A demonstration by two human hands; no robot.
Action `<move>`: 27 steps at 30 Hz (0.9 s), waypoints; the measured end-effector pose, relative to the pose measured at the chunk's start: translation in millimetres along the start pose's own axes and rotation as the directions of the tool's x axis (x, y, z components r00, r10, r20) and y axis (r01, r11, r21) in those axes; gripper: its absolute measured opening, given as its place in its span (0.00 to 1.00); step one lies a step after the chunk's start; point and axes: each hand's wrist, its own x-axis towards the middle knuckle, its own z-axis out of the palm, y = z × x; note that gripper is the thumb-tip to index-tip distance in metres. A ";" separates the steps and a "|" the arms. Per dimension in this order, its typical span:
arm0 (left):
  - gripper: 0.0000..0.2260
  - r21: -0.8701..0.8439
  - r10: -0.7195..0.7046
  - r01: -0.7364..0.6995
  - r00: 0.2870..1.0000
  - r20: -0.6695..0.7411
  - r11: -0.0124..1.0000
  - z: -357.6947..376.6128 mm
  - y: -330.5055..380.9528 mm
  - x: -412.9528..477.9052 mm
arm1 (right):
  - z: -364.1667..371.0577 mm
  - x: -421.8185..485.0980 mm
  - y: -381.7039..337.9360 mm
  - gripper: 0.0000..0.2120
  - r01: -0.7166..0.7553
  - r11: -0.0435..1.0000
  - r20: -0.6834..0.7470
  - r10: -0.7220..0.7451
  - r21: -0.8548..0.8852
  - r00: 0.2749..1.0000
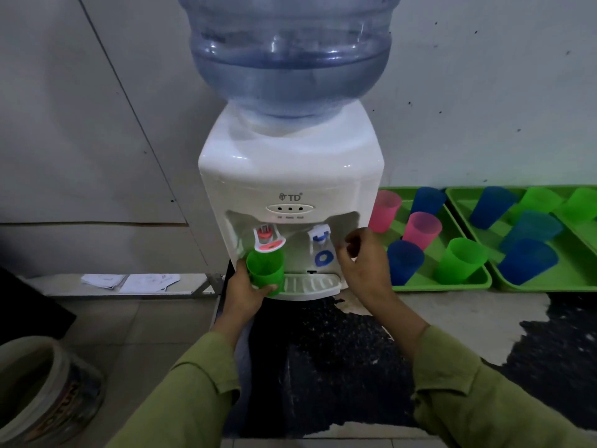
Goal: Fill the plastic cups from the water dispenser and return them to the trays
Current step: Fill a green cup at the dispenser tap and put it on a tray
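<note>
A white water dispenser (pixel 290 176) with a big blue bottle (pixel 290 53) stands at the centre. My left hand (pixel 244 289) grips a green plastic cup (pixel 266 268) just under the red tap (pixel 268 239), above the drip tray (pixel 310 284). My right hand (pixel 365 257) hovers beside the blue tap (pixel 321 244) with fingers loosely curled, holding nothing. To the right lie two green trays (pixel 449 282) (pixel 581 279) holding several blue, pink and green cups, such as a green one (pixel 460 260) and a blue one (pixel 403 261).
The dispenser stands on a dark worn counter (pixel 484 318) against a white wall. A round bucket (pixel 48 392) sits on the tiled floor at bottom left. Papers (pixel 129 281) lie on a low ledge to the left.
</note>
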 end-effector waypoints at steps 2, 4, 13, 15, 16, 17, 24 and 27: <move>0.34 0.014 -0.009 0.009 1.000 -0.004 1.000 0.7 0.6 0.2 | 0.0 2.7 3.3 0.12 0.009 0.999 -0.094 -0.004 0.053 0.996; 0.34 0.024 -0.028 0.028 1.000 -0.009 0.999 1.1 1.2 0.6 | -1.3 7.9 3.5 0.13 0.013 0.994 -0.137 0.003 0.109 0.991; 0.36 0.115 -0.046 0.048 0.999 -0.016 0.992 1.0 7.0 -0.8 | -12.7 25.8 11.0 0.13 0.063 0.996 -0.101 -0.057 0.062 0.993; 0.36 0.110 -0.055 0.056 0.998 -0.015 0.992 1.3 8.8 -1.7 | -13.4 25.7 12.2 0.13 0.055 0.998 -0.098 -0.051 0.037 0.994; 0.36 0.106 -0.062 0.063 0.998 -0.013 0.992 1.4 9.4 -1.9 | -13.5 25.1 12.6 0.13 0.055 0.998 -0.101 -0.052 0.028 0.994; 0.36 0.107 -0.067 0.068 0.998 -0.009 0.992 1.1 9.8 -2.1 | -13.7 24.9 12.8 0.14 0.056 0.998 -0.103 -0.053 0.026 0.993; 0.37 0.094 -0.071 0.069 0.997 0.022 0.993 -1.8 12.6 -3.4 | -11.0 18.5 6.8 0.16 -0.021 0.994 -0.157 0.037 0.108 0.987; 0.37 0.084 -0.065 0.064 0.998 0.015 0.994 -1.6 12.8 -4.1 | -3.8 4.5 -3.5 0.15 -0.016 0.986 -0.159 0.043 0.167 0.986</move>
